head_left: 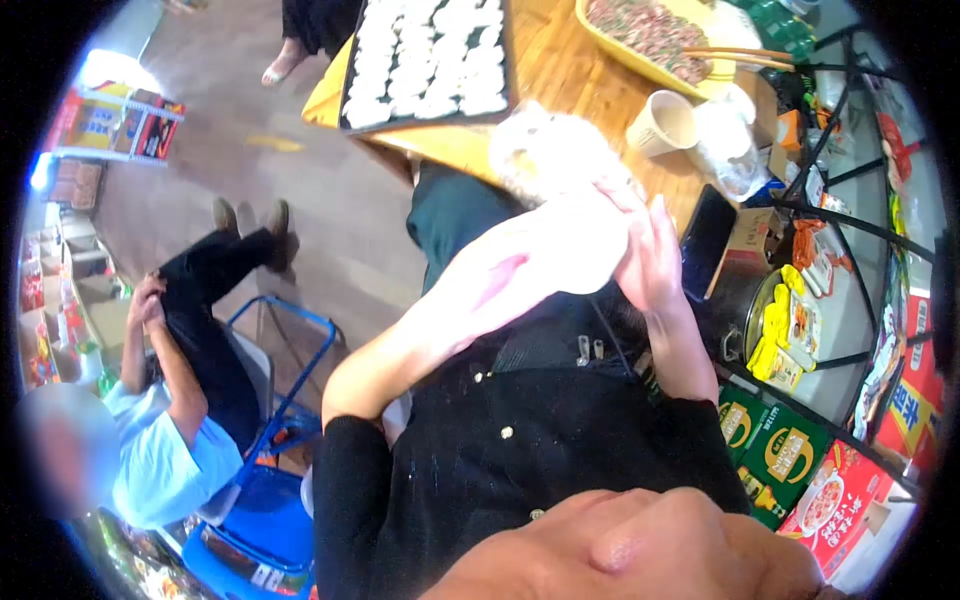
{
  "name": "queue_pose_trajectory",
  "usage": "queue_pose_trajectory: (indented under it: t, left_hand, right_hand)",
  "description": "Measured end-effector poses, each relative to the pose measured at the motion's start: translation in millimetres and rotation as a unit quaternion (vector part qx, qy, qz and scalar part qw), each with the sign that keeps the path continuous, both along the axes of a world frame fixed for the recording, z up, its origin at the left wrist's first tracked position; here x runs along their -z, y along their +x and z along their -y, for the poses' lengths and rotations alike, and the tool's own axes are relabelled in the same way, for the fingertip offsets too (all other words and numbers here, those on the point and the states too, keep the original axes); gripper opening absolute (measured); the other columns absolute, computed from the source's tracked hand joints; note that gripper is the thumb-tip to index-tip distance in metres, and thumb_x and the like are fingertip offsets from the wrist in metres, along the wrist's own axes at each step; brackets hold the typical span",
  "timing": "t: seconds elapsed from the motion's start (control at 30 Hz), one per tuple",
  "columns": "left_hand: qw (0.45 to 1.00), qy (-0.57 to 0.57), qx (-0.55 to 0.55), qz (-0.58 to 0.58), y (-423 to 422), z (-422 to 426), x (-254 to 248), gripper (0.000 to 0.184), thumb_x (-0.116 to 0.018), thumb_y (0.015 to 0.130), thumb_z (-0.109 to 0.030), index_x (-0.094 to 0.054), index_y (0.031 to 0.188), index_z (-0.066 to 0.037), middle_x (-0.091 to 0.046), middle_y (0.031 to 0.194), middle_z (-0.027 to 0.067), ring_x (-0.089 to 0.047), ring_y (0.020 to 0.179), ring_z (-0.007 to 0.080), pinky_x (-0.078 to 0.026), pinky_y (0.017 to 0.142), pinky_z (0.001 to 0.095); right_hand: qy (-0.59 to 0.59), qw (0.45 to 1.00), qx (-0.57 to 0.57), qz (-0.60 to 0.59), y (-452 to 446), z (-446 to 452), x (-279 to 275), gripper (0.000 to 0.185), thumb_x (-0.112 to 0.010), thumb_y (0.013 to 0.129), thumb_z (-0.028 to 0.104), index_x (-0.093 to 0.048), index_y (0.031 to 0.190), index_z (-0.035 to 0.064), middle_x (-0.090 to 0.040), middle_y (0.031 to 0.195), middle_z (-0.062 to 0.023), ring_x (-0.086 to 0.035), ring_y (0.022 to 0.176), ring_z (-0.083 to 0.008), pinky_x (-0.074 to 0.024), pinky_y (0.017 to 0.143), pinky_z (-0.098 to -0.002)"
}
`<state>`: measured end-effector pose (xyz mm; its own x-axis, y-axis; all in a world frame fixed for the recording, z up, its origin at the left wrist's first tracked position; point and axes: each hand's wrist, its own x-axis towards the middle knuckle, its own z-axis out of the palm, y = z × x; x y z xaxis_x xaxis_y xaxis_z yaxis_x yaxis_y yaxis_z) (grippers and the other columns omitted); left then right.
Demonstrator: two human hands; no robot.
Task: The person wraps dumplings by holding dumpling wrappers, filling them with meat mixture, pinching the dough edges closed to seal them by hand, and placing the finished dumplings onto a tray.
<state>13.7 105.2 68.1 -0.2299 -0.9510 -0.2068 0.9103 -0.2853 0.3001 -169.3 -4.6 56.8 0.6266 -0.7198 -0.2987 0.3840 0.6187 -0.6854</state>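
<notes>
A pale round sheet, perhaps dough, (pixel 592 243) is held between my two hands above the table's near edge. My left hand (pixel 500 275) supports it from the left, its fingers washed out by glare. On the right side, my right hand (pixel 650 250) holds the sheet's edge between thumb and fingers. Just beyond my hands lies a bright white heap in clear plastic (pixel 550 155), its contents unclear. A black tray (pixel 510 60) bears rows of white pieces. The yellow tray (pixel 640 65) holds minced filling, with chopsticks (pixel 740 55) across its edge.
A paper cup (pixel 663 124), a plastic bag (pixel 728 150) and a black phone (pixel 708 240) are on the wooden table (pixel 560 60). Shelves with packages (pixel 800 330) stand right. A seated person (pixel 180 400) and a blue chair (pixel 265 520) are at left.
</notes>
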Motion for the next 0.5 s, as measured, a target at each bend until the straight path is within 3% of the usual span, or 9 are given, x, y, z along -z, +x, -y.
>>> queue_pose_trajectory:
  t: [0.07, 0.1, 0.17, 0.23, 0.3, 0.37, 0.5]
  left_hand:
    - [0.994, -0.043, -0.051, -0.092, 8.4, 1.3, -1.0, 0.05, -0.056, 0.089, -0.008, -0.042, 0.136, 0.004, -0.053, 0.132, 0.0173, -0.054, 0.121, 0.0274, -0.042, 0.104, 0.0405]
    - [0.992, 0.01, -0.098, -0.078, 16.0, -3.0, 7.6, 0.052, -0.057, 0.088, -0.008, -0.042, 0.136, 0.004, -0.049, 0.137, 0.02, -0.047, 0.128, 0.0338, -0.038, 0.109, 0.0455]
    - [0.991, -0.001, -0.12, -0.06, 19.5, -6.7, 10.5, 0.053, -0.058, 0.087, -0.008, -0.042, 0.136, 0.004, -0.047, 0.139, 0.0213, -0.044, 0.131, 0.0351, -0.036, 0.111, 0.0453]
    - [0.987, 0.009, -0.158, -0.034, 21.7, -13.2, 13.3, 0.057, -0.06, 0.085, -0.009, -0.041, 0.137, 0.004, -0.043, 0.142, 0.024, -0.036, 0.137, 0.0378, -0.031, 0.115, 0.0444]
    - [0.989, 0.022, -0.146, -0.027, 25.0, -24.0, 14.5, 0.057, -0.06, 0.084, -0.008, -0.041, 0.137, 0.003, -0.043, 0.142, 0.0239, -0.037, 0.136, 0.0377, -0.031, 0.115, 0.0443]
    - [0.989, 0.07, -0.127, 0.024, 22.8, -33.0, 9.2, 0.061, -0.061, 0.084, -0.011, -0.039, 0.139, 0.003, -0.043, 0.142, 0.0244, -0.041, 0.134, 0.0374, -0.031, 0.115, 0.045]
    - [0.972, 0.056, -0.045, 0.226, 18.3, -41.7, 11.8, 0.072, -0.058, 0.089, -0.032, -0.031, 0.144, 0.004, -0.05, 0.136, 0.0262, -0.048, 0.129, 0.037, -0.035, 0.111, 0.0441]
  right_hand:
    - [-0.212, 0.976, -0.026, 0.042, -15.2, 12.8, -17.4, 0.048, -0.038, 0.101, 0.029, -0.042, 0.133, -0.0054, -0.053, 0.13, -0.0236, -0.055, 0.119, -0.0318, -0.0413, 0.104, -0.0451]
    - [-0.283, 0.958, -0.001, -0.044, -28.3, 26.3, -27.4, 0.054, -0.045, 0.098, 0.037, -0.041, 0.134, -0.003, -0.054, 0.128, -0.0247, -0.056, 0.117, -0.0323, -0.0435, 0.101, -0.0462]
    - [-0.355, 0.924, 0.085, -0.115, -50.6, 58.9, -48.0, 0.051, -0.049, 0.097, 0.034, -0.043, 0.132, -0.0028, -0.055, 0.127, -0.0205, -0.057, 0.113, -0.0288, -0.0471, 0.096, -0.0411]
    - [-0.361, 0.897, 0.192, -0.17, -64.8, 108.2, -57.2, 0.046, -0.053, 0.097, 0.02, -0.042, 0.135, -0.0044, -0.054, 0.127, -0.0161, -0.057, 0.112, -0.0243, -0.0475, 0.093, -0.0355]
    - [-0.392, 0.854, 0.237, -0.246, -73.2, 160.8, -58.0, 0.052, -0.059, 0.095, 0.018, -0.04, 0.137, -0.006, -0.05, 0.131, -0.0147, -0.055, 0.112, -0.02, -0.0465, 0.092, -0.0322]
    - [-0.426, 0.824, 0.211, -0.307, -67.1, 197.2, -67.0, 0.054, -0.06, 0.094, 0.021, -0.04, 0.138, -0.0047, -0.054, 0.126, -0.0129, -0.055, 0.11, -0.0188, -0.0462, 0.091, -0.0305]
    - [-0.444, 0.801, 0.13, -0.381, -44.8, 255.8, -73.2, 0.049, -0.062, 0.094, 0.024, -0.049, 0.131, -0.0037, -0.059, 0.117, -0.01, -0.059, 0.102, -0.0157, -0.0494, 0.085, -0.027]
